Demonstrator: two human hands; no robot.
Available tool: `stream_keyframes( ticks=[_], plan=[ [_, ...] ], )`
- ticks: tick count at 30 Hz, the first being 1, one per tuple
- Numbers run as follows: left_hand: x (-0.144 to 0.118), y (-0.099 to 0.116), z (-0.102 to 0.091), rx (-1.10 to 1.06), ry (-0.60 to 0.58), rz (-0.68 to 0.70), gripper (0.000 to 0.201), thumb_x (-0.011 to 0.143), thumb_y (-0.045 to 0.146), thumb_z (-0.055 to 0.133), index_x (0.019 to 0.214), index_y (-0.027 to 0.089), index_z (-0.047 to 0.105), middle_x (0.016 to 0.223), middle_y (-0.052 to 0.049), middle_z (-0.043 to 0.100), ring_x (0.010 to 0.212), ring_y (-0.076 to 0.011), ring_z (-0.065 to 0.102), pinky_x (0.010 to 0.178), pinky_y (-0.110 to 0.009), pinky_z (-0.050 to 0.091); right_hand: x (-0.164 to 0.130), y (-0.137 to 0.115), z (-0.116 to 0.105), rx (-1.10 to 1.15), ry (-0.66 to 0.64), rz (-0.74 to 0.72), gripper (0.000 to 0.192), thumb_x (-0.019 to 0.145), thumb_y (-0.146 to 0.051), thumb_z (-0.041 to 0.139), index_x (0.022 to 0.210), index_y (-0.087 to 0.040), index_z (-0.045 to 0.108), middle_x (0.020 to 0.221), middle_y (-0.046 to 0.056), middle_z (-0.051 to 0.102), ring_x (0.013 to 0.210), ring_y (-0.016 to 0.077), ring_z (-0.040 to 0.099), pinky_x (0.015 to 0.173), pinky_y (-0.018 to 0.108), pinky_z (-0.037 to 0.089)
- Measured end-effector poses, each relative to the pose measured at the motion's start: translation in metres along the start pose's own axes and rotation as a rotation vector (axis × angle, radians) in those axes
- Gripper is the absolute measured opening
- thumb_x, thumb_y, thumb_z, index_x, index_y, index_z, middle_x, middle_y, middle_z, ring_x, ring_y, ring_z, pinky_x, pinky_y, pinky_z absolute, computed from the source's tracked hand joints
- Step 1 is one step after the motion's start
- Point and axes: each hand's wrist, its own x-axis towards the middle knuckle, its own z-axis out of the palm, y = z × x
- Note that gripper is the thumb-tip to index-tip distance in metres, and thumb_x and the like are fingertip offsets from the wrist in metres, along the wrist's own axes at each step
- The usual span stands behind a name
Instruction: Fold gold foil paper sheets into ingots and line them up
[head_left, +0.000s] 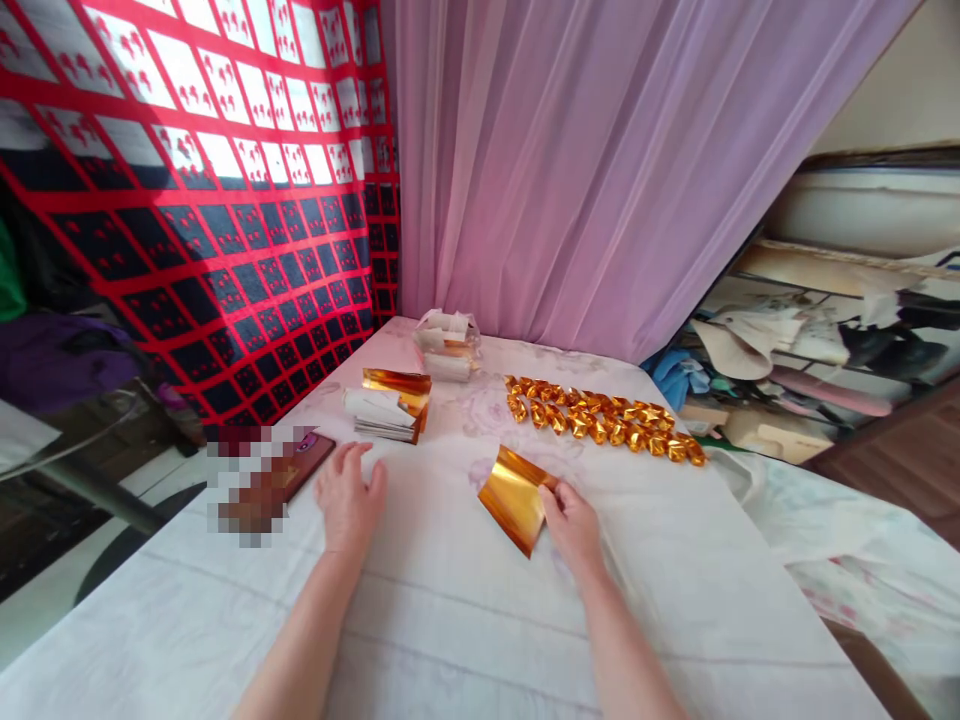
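Observation:
Between the thumb and fingers of my right hand [571, 520] is a sheet of shiny gold foil paper [517, 498], slightly curved, just over the table. My left hand [351, 497] is open, thumb and fingers apart, with nothing in it. It is nearest to a phone [309, 462], partly covered by a pixelated patch. Ahead of that hand lies a stack of foil paper [384, 413], white sides and gold faces showing. Several folded gold foil pieces [600, 410] are set out in two rows at the right.
A clear plastic-wrapped pack of paper [448, 345] stands at the far end of the table [450, 620], which has a pale floral cloth. A purple curtain [540, 170] hangs behind, a red checked cloth [285, 200] at left. Cluttered shelves [817, 340] are on the right.

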Motion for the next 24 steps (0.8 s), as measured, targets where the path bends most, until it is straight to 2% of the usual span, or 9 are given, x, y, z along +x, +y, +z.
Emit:
stream_keyframes(
  ticks=[1, 3, 5, 7, 10, 17, 24],
  plan=[
    [0.005, -0.006, -0.014, 0.084, 0.015, 0.001, 0.031, 0.076, 0.033, 0.059, 0.101, 0.018, 0.067, 0.132, -0.018, 0.056, 0.13, -0.0378, 0.043, 0.11, -0.055, 0.023, -0.001, 0.0, -0.001, -0.001, 0.001, -0.006, 0.036, 0.074, -0.058, 0.041, 0.069, -0.026, 0.056, 0.062, 0.003, 0.064, 0.059, 0.0211, 0.059, 0.058, 0.03, 0.042],
    [0.016, -0.02, -0.04, 0.496, -0.065, 0.0, 0.044, 0.082, 0.036, 0.053, 0.119, 0.012, 0.062, 0.147, -0.025, 0.042, 0.14, -0.0423, 0.029, 0.111, -0.063, 0.013, -0.002, -0.001, -0.001, -0.002, 0.003, -0.017, 0.037, 0.074, -0.059, 0.041, 0.068, -0.026, 0.056, 0.061, 0.003, 0.064, 0.059, 0.0211, 0.059, 0.058, 0.03, 0.042],
    [0.026, -0.033, -0.061, 0.752, -0.138, -0.061, 0.054, 0.088, 0.043, 0.046, 0.128, 0.009, 0.056, 0.149, -0.028, 0.038, 0.14, -0.0438, 0.028, 0.109, -0.065, 0.015, -0.002, -0.002, 0.0, -0.007, 0.009, -0.024, 0.036, 0.074, -0.059, 0.04, 0.064, -0.027, 0.052, 0.06, 0.003, 0.063, 0.058, 0.0213, 0.058, 0.058, 0.03, 0.042],
    [0.034, -0.044, -0.075, 0.855, -0.195, -0.097, 0.062, 0.09, 0.052, 0.041, 0.134, 0.009, 0.051, 0.145, -0.027, 0.043, 0.134, -0.0435, 0.037, 0.108, -0.066, 0.015, -0.002, -0.002, 0.002, -0.014, 0.016, -0.028, 0.036, 0.074, -0.06, 0.04, 0.061, -0.027, 0.049, 0.059, 0.003, 0.062, 0.058, 0.0218, 0.057, 0.058, 0.031, 0.041],
    [0.043, -0.052, -0.085, 0.921, -0.254, -0.084, 0.062, 0.09, 0.054, 0.037, 0.133, 0.012, 0.051, 0.136, -0.024, 0.052, 0.124, -0.0426, 0.047, 0.105, -0.062, 0.024, -0.003, -0.001, 0.003, -0.021, 0.02, -0.035, 0.036, 0.074, -0.059, 0.039, 0.061, -0.027, 0.048, 0.06, 0.004, 0.063, 0.058, 0.0223, 0.057, 0.059, 0.032, 0.041],
    [0.062, -0.055, -0.088, 0.914, -0.315, -0.055, 0.073, 0.08, 0.058, 0.049, 0.137, 0.012, 0.048, 0.128, -0.023, 0.057, 0.119, -0.0433, 0.05, 0.096, -0.05, 0.038, -0.002, 0.002, 0.005, -0.037, 0.019, -0.053, 0.037, 0.075, -0.058, 0.039, 0.066, -0.026, 0.054, 0.063, 0.005, 0.066, 0.06, 0.0226, 0.06, 0.06, 0.031, 0.042],
    [0.074, -0.054, -0.093, 0.738, -0.37, -0.049, 0.063, 0.071, 0.052, 0.059, 0.123, 0.016, 0.06, 0.125, -0.022, 0.059, 0.121, -0.0487, 0.048, 0.096, -0.057, 0.036, -0.001, 0.007, 0.006, -0.044, 0.013, -0.075, 0.04, 0.077, -0.057, 0.041, 0.072, -0.023, 0.062, 0.067, 0.006, 0.069, 0.062, 0.0216, 0.061, 0.059, 0.03, 0.042]
  ],
)
